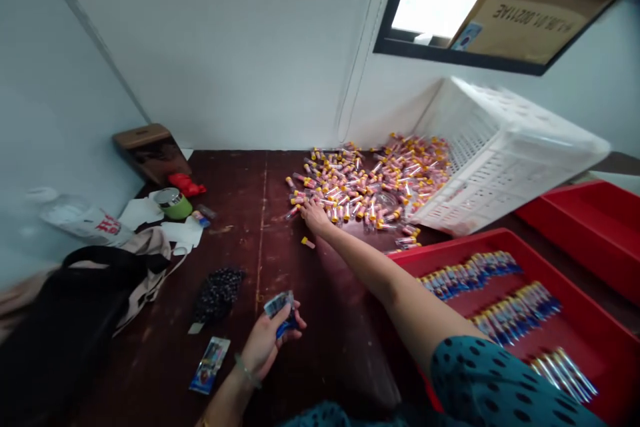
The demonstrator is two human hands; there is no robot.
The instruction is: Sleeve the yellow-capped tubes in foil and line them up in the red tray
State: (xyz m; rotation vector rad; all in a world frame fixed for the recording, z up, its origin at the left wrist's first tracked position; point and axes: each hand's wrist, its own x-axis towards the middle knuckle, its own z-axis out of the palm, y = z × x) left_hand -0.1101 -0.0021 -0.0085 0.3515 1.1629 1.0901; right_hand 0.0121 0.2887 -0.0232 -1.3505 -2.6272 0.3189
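A small blue-and-clear plastic packet (280, 305) is pinched between the thumb and fingers of my left hand (270, 340), above the dark table. My right hand (316, 217) reaches to the near left edge of a spread pile of small clear tubes with yellow caps and pink contents (357, 187). Its fingers are bent down and closed at a yellow-capped tube (293, 212); the fingertips are partly hidden. One loose tube (309, 243) lies just in front of that hand. A stack of flat blue packets (210, 365) lies left of my left hand, near a heap of small black pieces (220, 295).
A white perforated crate (505, 160) lies tipped beside the pile. Rows of filled blue packets (517, 313) lie in a red tray (590, 360) at right; another red tray (595, 227) stands behind. At left are a black bag (85, 307), a bottle (83, 217) and a green-sided tin (173, 203).
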